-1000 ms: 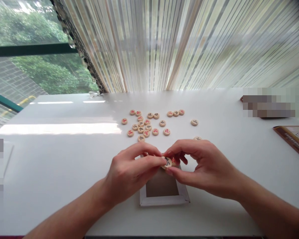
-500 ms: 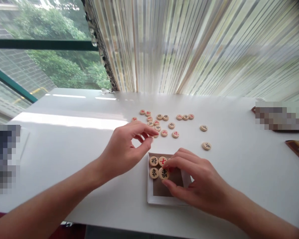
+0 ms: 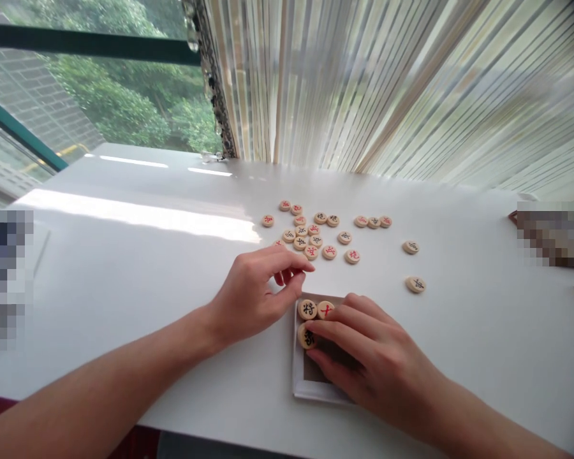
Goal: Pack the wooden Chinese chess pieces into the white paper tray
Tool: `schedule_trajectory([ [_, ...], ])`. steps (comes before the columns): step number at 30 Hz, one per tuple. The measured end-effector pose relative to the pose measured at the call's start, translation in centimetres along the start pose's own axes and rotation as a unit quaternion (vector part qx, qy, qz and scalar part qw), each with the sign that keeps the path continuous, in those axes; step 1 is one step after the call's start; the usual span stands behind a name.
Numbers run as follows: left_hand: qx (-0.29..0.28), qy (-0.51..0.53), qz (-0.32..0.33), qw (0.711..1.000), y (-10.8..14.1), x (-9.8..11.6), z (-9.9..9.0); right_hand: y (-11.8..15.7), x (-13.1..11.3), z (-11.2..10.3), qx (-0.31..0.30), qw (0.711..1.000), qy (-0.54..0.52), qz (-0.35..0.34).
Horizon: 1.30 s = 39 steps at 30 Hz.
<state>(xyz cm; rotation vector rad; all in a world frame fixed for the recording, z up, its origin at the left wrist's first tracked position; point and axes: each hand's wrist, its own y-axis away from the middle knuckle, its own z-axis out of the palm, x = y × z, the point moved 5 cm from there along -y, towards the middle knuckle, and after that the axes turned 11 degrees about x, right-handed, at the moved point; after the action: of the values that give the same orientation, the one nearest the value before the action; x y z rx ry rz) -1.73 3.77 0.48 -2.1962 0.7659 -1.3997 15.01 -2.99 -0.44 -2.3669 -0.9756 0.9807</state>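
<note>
A shallow white box with a brown inside lies before me on the table. Inside its far left corner are a xiangqi piece with a black character and one with a red character. My right hand reaches over the box, thumb and index finger closed on another black-marked xiangqi piece by the left wall; whether a second piece lies beneath cannot be made out. Just beyond the box's left corner, my left hand hovers with fingers curled and thumb against them, no piece showing there.
Several loose xiangqi pieces, among them a red one, are scattered behind the box. Two black ones, the nearer and the farther, sit off to the right. Bright sunlight streaks the white table; a string curtain hangs behind.
My right hand has shifted left within the box, bringing its piece to where the other black-marked piece lay. My left thumb and fingers have drawn closer together. The view has shifted slightly.
</note>
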Motion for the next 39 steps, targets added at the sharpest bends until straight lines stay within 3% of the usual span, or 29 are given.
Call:
schedule_trajectory([
  [39, 0.011, -0.02, 0.005, 1.0, -0.11, -0.16, -0.17, 0.21, -0.02, -0.97, 0.038, 0.999, 0.02, -0.016],
])
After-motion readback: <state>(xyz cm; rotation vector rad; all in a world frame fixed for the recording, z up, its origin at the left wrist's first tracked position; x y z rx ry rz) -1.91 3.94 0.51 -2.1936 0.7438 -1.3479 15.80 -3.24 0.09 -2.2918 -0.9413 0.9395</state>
